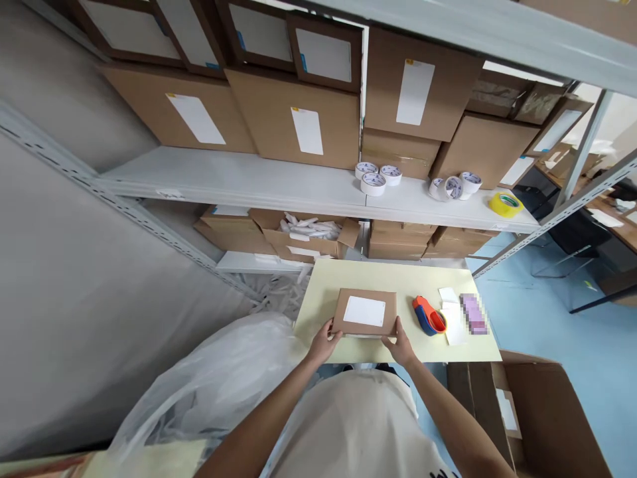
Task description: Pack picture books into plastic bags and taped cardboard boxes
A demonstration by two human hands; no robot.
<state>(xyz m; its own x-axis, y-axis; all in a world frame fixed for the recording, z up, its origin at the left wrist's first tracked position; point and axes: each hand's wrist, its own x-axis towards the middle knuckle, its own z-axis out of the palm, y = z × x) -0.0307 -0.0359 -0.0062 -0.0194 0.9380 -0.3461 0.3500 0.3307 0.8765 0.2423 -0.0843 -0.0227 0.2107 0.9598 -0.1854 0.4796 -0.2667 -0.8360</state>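
Observation:
A closed brown cardboard box [340, 311] with a white label [365, 311] on its top lies on the pale yellow table [318, 285]. At its near left corner, my left hand [323, 344] grips the edge between thumb and fingers. My right hand [401, 345] holds the near right corner the same way. Right of the box lies a red and blue tape dispenser [428, 316]. Beyond it are white paper pieces [454, 322] and a purple item [474, 313], which is blurred into blocks.
Behind the table, a grey metal shelf [239, 179] carries large cartons [298, 119], white tape rolls [373, 184] and a yellow tape roll [505, 204]. Clear plastic wrap [223, 365] bulges at the left. An open carton [542, 405] stands at the lower right on the blue floor [597, 345].

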